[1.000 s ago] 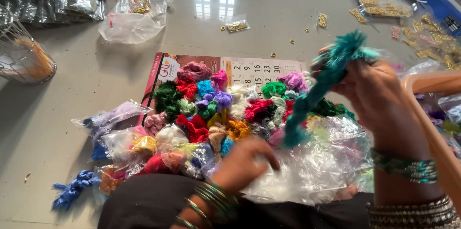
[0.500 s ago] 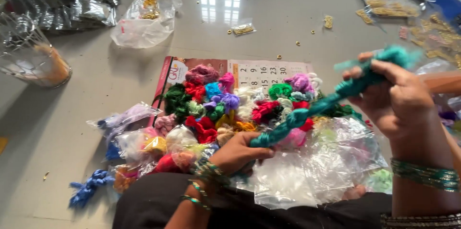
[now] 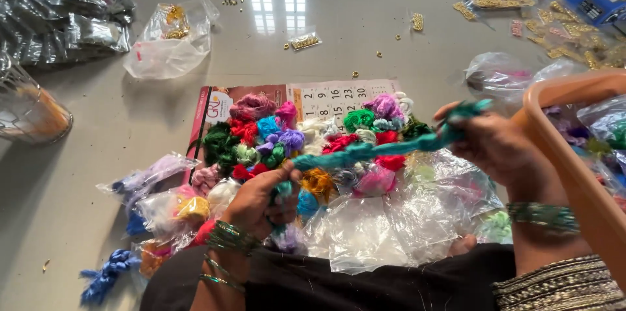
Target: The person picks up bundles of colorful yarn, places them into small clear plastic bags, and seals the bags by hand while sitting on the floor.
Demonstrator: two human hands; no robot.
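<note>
Left hand (image 3: 261, 203) clenched on teal skein (image 3: 385, 150), near end; right hand (image 3: 499, 148) gripping far end. Skein taut between fingers, thread pile (image 3: 287, 141) beneath.

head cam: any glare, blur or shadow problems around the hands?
Head view: window glare on the glossy floor, away from the hands; soft shadow at the left edge; right hand slightly motion-blurred, left hand and teal thread skein fairly sharp; orange basket rim close and out of focus.
</note>
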